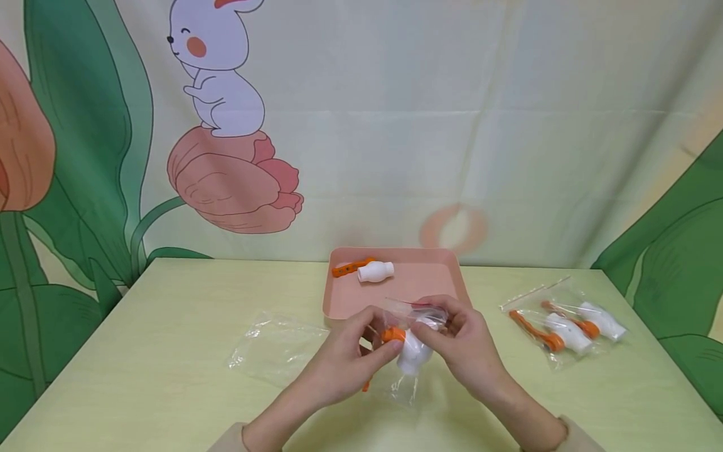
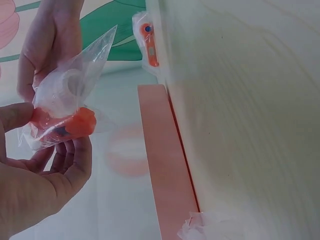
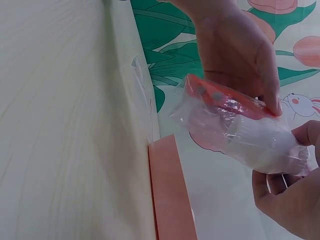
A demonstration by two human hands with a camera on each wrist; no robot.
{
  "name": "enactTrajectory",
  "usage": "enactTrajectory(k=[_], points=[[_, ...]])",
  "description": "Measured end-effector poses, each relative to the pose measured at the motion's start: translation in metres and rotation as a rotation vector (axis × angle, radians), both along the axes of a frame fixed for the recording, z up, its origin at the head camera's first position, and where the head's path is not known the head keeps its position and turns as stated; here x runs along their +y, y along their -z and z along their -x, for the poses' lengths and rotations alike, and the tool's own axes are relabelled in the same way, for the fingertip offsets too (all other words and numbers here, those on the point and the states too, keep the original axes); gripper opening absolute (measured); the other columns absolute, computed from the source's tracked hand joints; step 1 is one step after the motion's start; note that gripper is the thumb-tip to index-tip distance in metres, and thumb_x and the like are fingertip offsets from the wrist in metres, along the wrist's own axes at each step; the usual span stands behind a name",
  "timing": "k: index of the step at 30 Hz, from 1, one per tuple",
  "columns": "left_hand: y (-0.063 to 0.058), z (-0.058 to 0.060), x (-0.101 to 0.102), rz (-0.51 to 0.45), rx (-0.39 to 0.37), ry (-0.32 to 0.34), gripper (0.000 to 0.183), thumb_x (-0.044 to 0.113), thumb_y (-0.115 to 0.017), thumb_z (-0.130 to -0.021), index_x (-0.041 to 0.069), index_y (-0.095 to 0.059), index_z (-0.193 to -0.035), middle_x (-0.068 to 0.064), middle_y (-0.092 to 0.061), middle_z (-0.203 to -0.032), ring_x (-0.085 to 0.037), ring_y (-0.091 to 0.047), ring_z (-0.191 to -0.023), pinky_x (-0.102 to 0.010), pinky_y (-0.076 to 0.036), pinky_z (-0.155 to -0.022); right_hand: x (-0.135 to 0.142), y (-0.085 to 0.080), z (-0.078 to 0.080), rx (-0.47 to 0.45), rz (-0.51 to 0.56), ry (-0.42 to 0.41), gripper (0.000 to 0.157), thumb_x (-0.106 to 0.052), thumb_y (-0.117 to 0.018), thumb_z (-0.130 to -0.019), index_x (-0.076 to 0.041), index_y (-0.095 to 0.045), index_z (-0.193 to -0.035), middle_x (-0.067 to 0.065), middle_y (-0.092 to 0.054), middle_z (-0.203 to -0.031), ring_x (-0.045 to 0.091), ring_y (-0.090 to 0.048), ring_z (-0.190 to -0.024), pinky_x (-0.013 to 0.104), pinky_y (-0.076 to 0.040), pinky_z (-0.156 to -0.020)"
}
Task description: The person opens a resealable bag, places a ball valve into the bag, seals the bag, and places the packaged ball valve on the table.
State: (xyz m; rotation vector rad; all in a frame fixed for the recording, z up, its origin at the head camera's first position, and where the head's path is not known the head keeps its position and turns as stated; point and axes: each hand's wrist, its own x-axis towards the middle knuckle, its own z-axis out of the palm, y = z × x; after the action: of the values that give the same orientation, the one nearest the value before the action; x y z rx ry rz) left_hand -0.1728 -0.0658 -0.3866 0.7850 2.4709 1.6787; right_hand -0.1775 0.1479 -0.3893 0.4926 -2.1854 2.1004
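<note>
A clear plastic zip bag (image 1: pixel 403 390) holds a white bulb-shaped plastic piece (image 1: pixel 415 353) and an orange handle-like piece (image 1: pixel 393 334). My left hand (image 1: pixel 346 359) grips it from the left, thumb across the orange piece. From the right, my right hand (image 1: pixel 469 345) pinches the bag near its red-lined zip edge, thumb on the white piece. Both hands hold the bag up over the table, just in front of the pink tray (image 1: pixel 429 270). In the right wrist view, the orange piece (image 3: pixel 225 97) lies along the white piece (image 3: pixel 262 142) inside the film.
In the tray lie a loose white bulb-shaped piece (image 1: pixel 375 272) and an orange strip-like piece (image 1: pixel 346 269). A flattened clear bag (image 1: pixel 271 348) is on the table at left. Two filled bags (image 1: pixel 565 326) with white and orange pieces lie at right. A printed curtain (image 1: pixel 367 125) hangs behind.
</note>
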Motion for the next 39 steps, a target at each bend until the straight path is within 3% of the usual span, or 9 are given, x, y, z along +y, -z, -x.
enactTrajectory(k=[4, 10, 16, 23, 28, 39], points=[[0.001, 0.001, 0.001, -0.033, -0.052, 0.029, 0.017, 0.020, -0.069, -0.101, 0.012, -0.060, -0.112, -0.003, -0.060, -0.098, -0.017, -0.061, -0.083, -0.032, -0.057, -0.069, 0.000, 0.000, 0.000, 0.004, -0.002, -0.003, 0.032, -0.003, -0.074, -0.093, 0.003, -0.065, -0.123, 0.016, -0.067, -0.113, 0.020, -0.065, -0.100, 0.025, -0.056, -0.084], [0.000, 0.002, 0.002, -0.114, -0.114, 0.032, 0.020, 0.028, -0.063, -0.105, 0.015, -0.060, -0.120, -0.004, -0.064, -0.112, -0.019, -0.061, -0.108, -0.037, -0.055, -0.088, 0.000, -0.003, -0.002, -0.013, -0.003, -0.006, 0.036, -0.006, -0.074, -0.095, 0.003, -0.062, -0.127, 0.016, -0.068, -0.115, 0.021, -0.066, -0.100, 0.024, -0.056, -0.083], [-0.002, 0.004, 0.002, -0.203, -0.126, 0.005, 0.024, 0.027, -0.051, -0.110, 0.009, -0.063, -0.122, -0.008, -0.069, -0.108, -0.023, -0.065, -0.101, -0.038, -0.054, -0.092, 0.001, -0.005, -0.002, -0.028, -0.010, -0.018, 0.038, -0.006, -0.074, -0.095, 0.003, -0.060, -0.129, 0.017, -0.068, -0.115, 0.021, -0.067, -0.097, 0.024, -0.057, -0.081], [-0.004, 0.005, 0.004, -0.283, -0.137, -0.074, 0.019, 0.018, -0.062, -0.105, 0.002, -0.067, -0.114, -0.015, -0.068, -0.103, -0.023, -0.065, -0.094, -0.035, -0.057, -0.089, 0.004, -0.004, -0.002, -0.042, -0.006, -0.051, 0.041, -0.002, -0.073, -0.094, 0.005, -0.058, -0.132, 0.017, -0.069, -0.115, 0.019, -0.068, -0.094, 0.024, -0.057, -0.081], [-0.006, 0.005, 0.005, -0.331, -0.160, -0.132, 0.013, 0.013, -0.067, -0.101, 0.002, -0.070, -0.107, -0.012, -0.068, -0.099, -0.023, -0.064, -0.091, -0.034, -0.057, -0.089, 0.005, -0.004, -0.001, -0.037, 0.010, -0.073, 0.044, -0.002, -0.073, -0.093, 0.006, -0.056, -0.133, 0.017, -0.069, -0.120, 0.019, -0.067, -0.094, 0.024, -0.057, -0.081], [-0.011, 0.008, 0.005, -0.448, -0.189, -0.196, 0.011, 0.010, -0.072, -0.097, -0.002, -0.071, -0.098, -0.011, -0.070, -0.091, -0.022, -0.069, -0.084, -0.035, -0.060, -0.083, 0.004, -0.005, -0.001, -0.052, 0.064, -0.061, 0.039, 0.000, -0.074, -0.091, 0.005, -0.055, -0.125, 0.015, -0.064, -0.117, 0.021, -0.067, -0.096, 0.029, -0.059, -0.083]])
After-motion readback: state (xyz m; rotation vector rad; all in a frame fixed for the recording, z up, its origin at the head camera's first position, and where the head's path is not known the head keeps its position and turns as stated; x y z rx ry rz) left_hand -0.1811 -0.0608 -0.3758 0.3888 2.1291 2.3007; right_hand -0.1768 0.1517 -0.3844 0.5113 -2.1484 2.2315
